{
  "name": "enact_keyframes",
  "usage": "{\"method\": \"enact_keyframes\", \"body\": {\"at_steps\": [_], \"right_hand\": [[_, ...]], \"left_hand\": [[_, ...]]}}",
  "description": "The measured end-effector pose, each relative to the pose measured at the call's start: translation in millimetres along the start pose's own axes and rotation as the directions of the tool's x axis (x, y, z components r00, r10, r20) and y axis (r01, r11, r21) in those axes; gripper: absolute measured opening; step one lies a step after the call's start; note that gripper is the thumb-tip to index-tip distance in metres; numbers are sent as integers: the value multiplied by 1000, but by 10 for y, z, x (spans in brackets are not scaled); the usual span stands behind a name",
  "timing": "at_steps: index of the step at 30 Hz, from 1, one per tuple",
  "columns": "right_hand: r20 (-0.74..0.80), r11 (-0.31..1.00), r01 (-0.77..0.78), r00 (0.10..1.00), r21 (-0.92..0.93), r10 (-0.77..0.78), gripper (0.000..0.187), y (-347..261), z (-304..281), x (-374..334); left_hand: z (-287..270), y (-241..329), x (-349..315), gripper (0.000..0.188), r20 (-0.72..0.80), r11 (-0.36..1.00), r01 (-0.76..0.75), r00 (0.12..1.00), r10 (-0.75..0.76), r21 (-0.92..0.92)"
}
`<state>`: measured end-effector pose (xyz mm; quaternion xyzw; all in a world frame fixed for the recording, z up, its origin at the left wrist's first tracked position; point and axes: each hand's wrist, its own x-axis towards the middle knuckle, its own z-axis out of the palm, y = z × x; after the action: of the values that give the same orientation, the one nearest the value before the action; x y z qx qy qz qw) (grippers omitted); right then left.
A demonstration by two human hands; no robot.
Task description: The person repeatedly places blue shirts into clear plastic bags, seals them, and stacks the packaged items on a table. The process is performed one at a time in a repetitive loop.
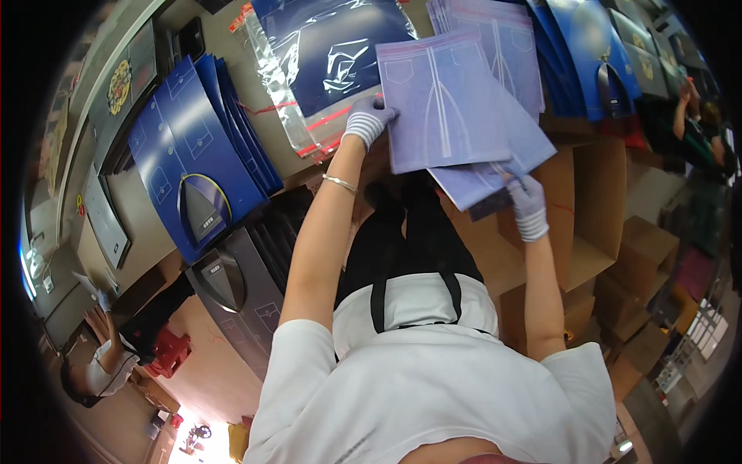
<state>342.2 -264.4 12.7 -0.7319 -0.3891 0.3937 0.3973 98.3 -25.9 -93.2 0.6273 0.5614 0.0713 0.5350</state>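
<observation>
A: Where are the purple sheets, and who has them?
B: Upper middle of the frame. The left hand (371, 121) has its thumb and fingers closed on the left edge of the front purple sheet (448, 100). The right hand (530, 207) grips the lower corner of the rear purple sheet (532, 147), which lies partly behind the front one, fanned out to the right.
A: Are all the fingers visible?
B: No. Some are tucked behind the sheets, so I can't tell how firmly each grip presses.
A: What could go wrong?
B: I'd worry about slipping. Each sheet seems held mainly at one edge or corner, and they look smooth, so a loose pinch could let one slide off the other. Both reach over the black trousers (413, 243), so a dropped one might end up there or in the cardboard box (607, 189) at right of centre.
A: Anything else?
B: Creasing. The right hand's hold is close to the corner, and a hard squeeze or a twist could bend it.
A: And on the table (272, 139)?
B: The clear plastic sleeves (291, 116) lie just beside the left hand; a sideways sweep could snag them. The purple stack (506, 39), top right of centre, sits right behind the sheets and could be knocked crooked.
</observation>
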Motion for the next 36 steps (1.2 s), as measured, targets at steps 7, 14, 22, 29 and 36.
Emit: {"method": "enact_keyframes", "body": {"at_steps": [7, 14, 22, 29, 36], "right_hand": [[-158, 942, -85, 977, 324, 143, 33, -64, -935, 432], [372, 455, -475, 878, 754, 300, 56, 492, 52, 1275], [133, 715, -388, 912, 581, 387, 51, 265, 398, 416], [-122, 778, -369, 864, 508, 489, 27, 424, 57, 239], [-351, 815, -131, 856, 564, 380, 23, 120, 291, -497]], "left_hand": [[39, -152, -426, 18, -313, 651, -190, 947, -77, -735], [-64, 149, -1007, 18, -507, 496, -401, 856, -96, -770], [138, 221, -1059, 20, -351, 859, -309, 922, 164, -409], [-781, -351, 42, 20, -49, 689, -382, 854, 517, 615], [-764, -262, 50, 16, 7, 954, -257, 966, 259, 156]]}}
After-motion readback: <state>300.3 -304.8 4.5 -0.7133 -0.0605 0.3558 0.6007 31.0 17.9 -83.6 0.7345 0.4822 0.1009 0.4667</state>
